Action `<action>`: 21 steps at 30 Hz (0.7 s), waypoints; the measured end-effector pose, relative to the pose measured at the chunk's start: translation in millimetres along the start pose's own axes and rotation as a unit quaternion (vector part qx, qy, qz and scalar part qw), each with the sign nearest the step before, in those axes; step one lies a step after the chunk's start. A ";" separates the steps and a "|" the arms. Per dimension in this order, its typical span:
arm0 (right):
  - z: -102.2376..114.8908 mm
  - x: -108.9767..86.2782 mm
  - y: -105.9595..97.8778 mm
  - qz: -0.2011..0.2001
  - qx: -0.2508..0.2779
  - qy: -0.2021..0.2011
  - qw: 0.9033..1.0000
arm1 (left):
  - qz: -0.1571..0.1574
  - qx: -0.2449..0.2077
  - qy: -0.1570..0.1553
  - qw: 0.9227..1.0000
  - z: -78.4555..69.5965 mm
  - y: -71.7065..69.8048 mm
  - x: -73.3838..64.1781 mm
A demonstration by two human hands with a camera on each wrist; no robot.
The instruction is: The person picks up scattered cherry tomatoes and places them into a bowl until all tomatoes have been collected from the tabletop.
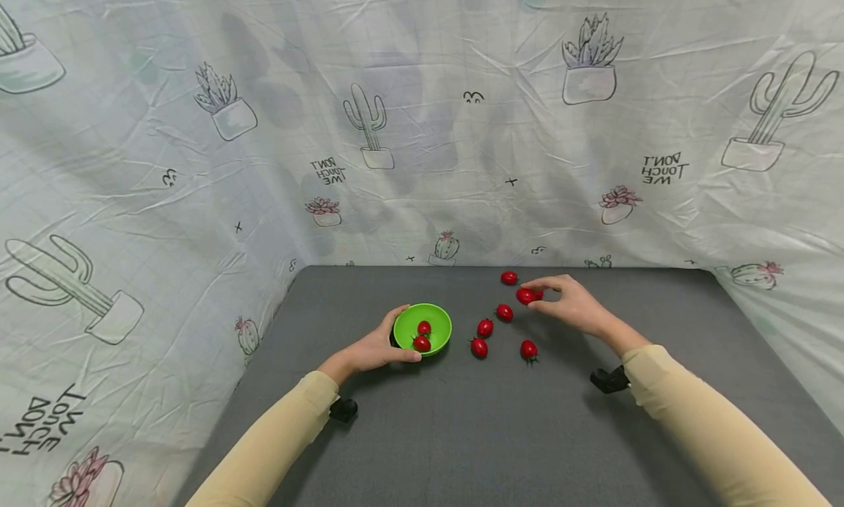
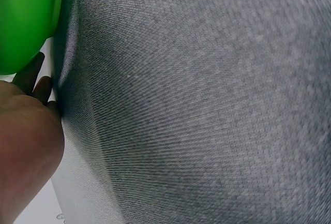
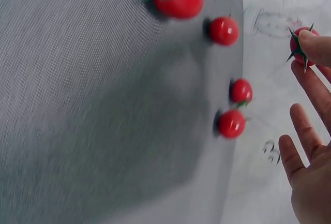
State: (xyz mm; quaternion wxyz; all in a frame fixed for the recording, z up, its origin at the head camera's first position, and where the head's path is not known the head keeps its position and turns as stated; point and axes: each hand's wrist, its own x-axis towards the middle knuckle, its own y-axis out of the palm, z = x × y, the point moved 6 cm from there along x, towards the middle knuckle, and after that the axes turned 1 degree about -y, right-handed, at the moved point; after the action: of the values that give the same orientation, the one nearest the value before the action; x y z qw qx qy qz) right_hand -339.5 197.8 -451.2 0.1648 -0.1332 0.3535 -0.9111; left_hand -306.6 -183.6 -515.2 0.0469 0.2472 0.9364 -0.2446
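A small green bowl (image 1: 398,338) stands on the table at centre left, with two cherry tomatoes (image 1: 422,343) inside. My left hand (image 1: 376,349) grips its left side, thumb at the near rim and fingers around the far side. The left wrist view shows only part of the bowl (image 2: 23,22) and hand (image 2: 28,136). Between thumb and forefinger, my right hand (image 1: 570,305) pinches a cherry tomato (image 3: 297,45) by its green-leaved end, with the other fingers spread apart. In the head view that held tomato (image 1: 524,296) appears left of the fingers.
Several loose cherry tomatoes lie between the bowl and the right hand, among them one near the back edge (image 1: 509,278) and one closer to me (image 1: 529,351). The grey table (image 1: 422,434) ends at a cactus-printed cloth (image 1: 422,126) behind and at the left.
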 end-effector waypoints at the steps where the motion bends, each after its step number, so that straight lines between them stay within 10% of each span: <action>1: 2.6 1.6 2.1 0.003 0.000 -0.002 1.000 | -0.001 0.001 -0.002 1.000 0.3 -0.2 0.1; 21: 45.6 29.9 39.5 0.035 0.041 -0.020 0.998 | -0.001 0.005 -0.010 1.000 -1.6 -0.3 -2.7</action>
State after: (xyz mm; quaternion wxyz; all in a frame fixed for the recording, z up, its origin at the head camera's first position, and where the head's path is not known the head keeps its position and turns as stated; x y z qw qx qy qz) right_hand -342.2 131.1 -442.1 0.2088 -0.1320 0.3170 -0.9157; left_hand -304.3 -184.2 -513.0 0.0545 0.2445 0.9347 -0.2520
